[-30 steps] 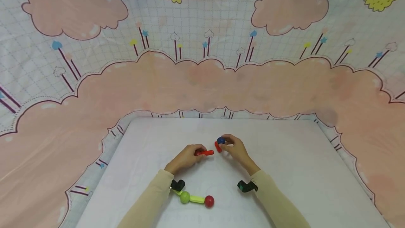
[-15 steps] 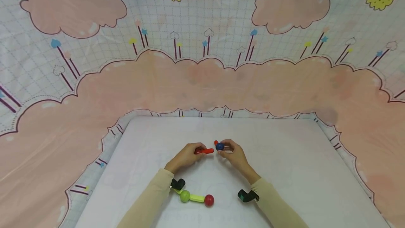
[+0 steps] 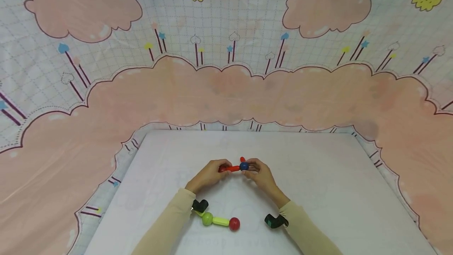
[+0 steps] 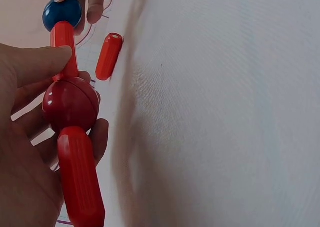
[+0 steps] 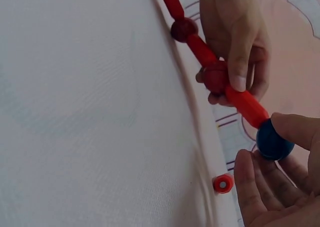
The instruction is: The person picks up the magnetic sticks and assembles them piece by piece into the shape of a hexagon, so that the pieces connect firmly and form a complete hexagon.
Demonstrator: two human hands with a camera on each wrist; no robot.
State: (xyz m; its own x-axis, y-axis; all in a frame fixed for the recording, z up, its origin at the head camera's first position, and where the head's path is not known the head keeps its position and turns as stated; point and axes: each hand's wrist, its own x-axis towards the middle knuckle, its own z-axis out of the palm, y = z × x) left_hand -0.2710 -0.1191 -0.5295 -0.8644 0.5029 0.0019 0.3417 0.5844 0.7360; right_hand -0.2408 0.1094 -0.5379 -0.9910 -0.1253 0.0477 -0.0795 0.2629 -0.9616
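Observation:
My left hand (image 3: pixel 209 176) holds a chain of red sticks and red balls, its thumb on the end red stick (image 4: pixel 64 37) and fingers beneath a red ball (image 4: pixel 71 105). Further back along the chain, another red ball (image 5: pixel 184 29) and stick show in the right wrist view. Between the thumb and fingers of my right hand (image 3: pixel 262 174) is a blue ball (image 5: pixel 275 141). It touches the free tip of that end stick. A loose red stick (image 4: pixel 109 57) lies on the table just beyond my right fingers.
Nearer the front of the white table (image 3: pixel 318 176) lies another chain, with a green ball (image 3: pixel 207 218), a light green stick (image 3: pixel 221 221) and a red ball (image 3: pixel 234 224). My left sleeve and wrist camera partly cover it. A patterned cloth (image 3: pixel 226 97) surrounds the table.
My right hand has brought the blue ball toward me and left, from beside the loose stick to the chain's tip; the gap has closed. My left hand has barely moved.

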